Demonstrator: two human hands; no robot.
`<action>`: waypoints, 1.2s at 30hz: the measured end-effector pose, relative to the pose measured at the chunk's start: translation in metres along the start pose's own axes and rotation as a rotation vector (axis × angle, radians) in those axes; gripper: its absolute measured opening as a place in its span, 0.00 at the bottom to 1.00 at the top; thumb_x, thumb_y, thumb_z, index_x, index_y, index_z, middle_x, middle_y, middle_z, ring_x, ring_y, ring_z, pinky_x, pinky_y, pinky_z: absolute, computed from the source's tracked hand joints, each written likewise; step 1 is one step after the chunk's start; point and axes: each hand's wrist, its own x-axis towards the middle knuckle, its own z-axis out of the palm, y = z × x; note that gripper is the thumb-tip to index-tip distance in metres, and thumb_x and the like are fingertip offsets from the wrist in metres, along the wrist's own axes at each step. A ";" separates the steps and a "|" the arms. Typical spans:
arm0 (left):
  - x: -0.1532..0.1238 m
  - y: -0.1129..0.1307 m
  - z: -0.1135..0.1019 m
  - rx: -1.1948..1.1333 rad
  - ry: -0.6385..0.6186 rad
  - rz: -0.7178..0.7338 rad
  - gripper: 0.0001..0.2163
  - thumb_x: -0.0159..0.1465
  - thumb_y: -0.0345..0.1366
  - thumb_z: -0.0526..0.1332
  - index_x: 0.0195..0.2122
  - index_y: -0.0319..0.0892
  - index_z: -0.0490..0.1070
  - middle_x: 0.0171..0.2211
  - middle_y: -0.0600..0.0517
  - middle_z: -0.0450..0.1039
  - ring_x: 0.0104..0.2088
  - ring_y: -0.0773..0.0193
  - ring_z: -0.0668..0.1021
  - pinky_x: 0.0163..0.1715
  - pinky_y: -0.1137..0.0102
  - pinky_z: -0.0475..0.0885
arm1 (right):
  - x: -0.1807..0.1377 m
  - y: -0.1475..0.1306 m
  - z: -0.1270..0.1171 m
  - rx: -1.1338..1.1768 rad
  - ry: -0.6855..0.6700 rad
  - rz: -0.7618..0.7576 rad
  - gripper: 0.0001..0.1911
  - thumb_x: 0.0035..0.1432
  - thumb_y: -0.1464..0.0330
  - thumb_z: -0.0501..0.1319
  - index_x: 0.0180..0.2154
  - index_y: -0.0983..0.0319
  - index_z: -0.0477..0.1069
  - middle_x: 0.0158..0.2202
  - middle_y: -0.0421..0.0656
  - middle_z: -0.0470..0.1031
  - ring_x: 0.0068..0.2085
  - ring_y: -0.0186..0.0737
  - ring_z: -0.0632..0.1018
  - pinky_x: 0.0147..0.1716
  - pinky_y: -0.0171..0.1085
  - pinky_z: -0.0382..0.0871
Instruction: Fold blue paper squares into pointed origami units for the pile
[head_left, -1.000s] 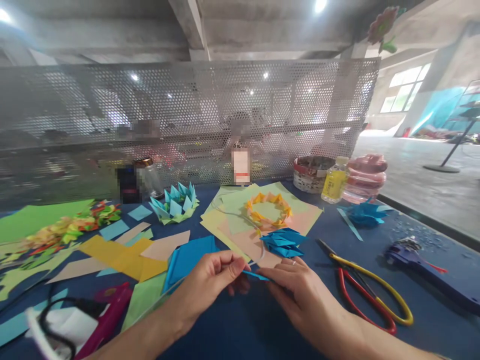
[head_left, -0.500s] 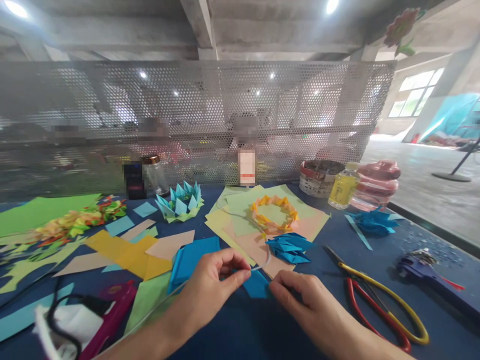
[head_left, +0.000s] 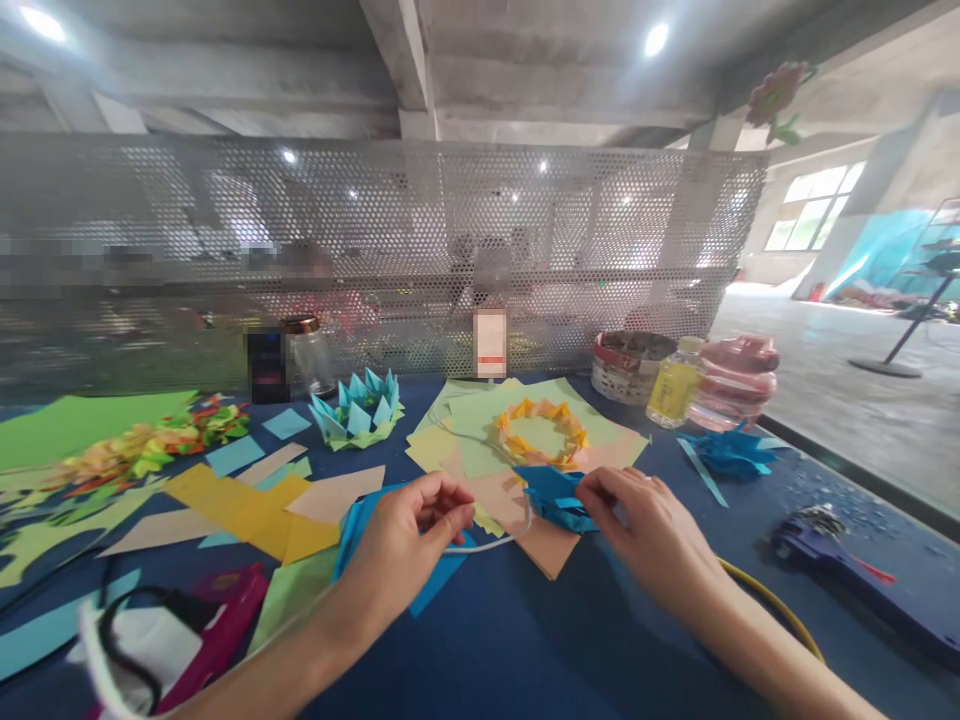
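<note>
My left hand (head_left: 424, 525) is closed in a pinch left of centre. A flat blue paper piece (head_left: 439, 580) shows just beneath it and seems to be held by its fingers, though the grip is partly hidden. A white cable (head_left: 491, 546) runs past these fingers. To the right, my right hand (head_left: 637, 515) closes its fingertips on the right end of a small pile of folded blue paper pieces (head_left: 555, 495). Beyond them lies a ring of folded orange and peach paper (head_left: 541, 432). A blue paper stack (head_left: 360, 525) sits partly behind my left hand.
A magenta glue gun (head_left: 217, 630) lies lower left near loose paper strips (head_left: 247, 505). A light-blue paper crown (head_left: 358, 410) stands behind. Scissors (head_left: 780, 610) are partly under my right forearm, near a purple tool (head_left: 862, 570). Bottles (head_left: 675, 385) stand before the mesh screen (head_left: 375, 220).
My left hand has moved left along with the blue paper piece. My right hand has moved up and right, reaching the folded blue pieces. My forearm now covers most of the scissors.
</note>
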 end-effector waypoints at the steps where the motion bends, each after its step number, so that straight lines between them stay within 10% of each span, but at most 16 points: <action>1: -0.001 0.001 -0.001 0.073 -0.003 0.018 0.09 0.64 0.41 0.55 0.37 0.42 0.70 0.32 0.51 0.77 0.32 0.64 0.80 0.34 0.70 0.76 | 0.002 0.006 0.000 -0.050 0.025 0.004 0.14 0.66 0.66 0.51 0.30 0.59 0.72 0.29 0.44 0.77 0.34 0.46 0.75 0.35 0.42 0.61; 13: 0.000 -0.003 -0.013 1.101 -0.220 -0.005 0.14 0.68 0.40 0.60 0.53 0.41 0.69 0.52 0.46 0.71 0.47 0.57 0.77 0.46 0.57 0.75 | -0.001 0.005 0.012 -0.155 0.051 -0.129 0.10 0.65 0.69 0.54 0.44 0.57 0.74 0.41 0.46 0.78 0.43 0.50 0.76 0.38 0.45 0.63; 36: 0.002 -0.026 -0.026 0.861 -0.119 -0.150 0.16 0.68 0.40 0.61 0.54 0.41 0.67 0.53 0.46 0.71 0.47 0.56 0.77 0.46 0.56 0.75 | -0.022 -0.013 0.029 0.082 -0.042 -0.318 0.09 0.67 0.70 0.54 0.44 0.53 0.71 0.42 0.41 0.78 0.41 0.47 0.79 0.40 0.47 0.67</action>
